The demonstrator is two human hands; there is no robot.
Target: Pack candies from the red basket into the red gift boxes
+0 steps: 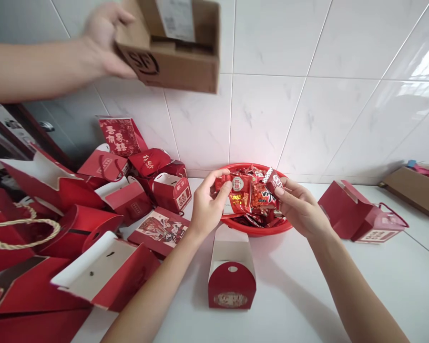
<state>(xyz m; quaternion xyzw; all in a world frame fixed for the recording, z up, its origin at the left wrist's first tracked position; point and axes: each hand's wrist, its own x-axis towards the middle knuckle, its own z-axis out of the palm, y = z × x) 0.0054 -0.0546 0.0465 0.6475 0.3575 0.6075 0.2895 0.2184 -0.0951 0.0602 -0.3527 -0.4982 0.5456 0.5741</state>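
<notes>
The person's left hand (210,204) has thumb and fingers closed on 1 red packet (239,184), the right hand (303,206) on 1 small wrapped sweet (273,181), both above the red basket (259,232), behind 1 open red box (232,287).

Smooth white tabletop (396,286): round red plastic basket (258,232) at the back, open red cardboard box with white interior (232,287) in front. Assorted red cardboard gift boxes (139,276) crowd left; open red cardboard box with handle (346,214) sits right.
</notes>
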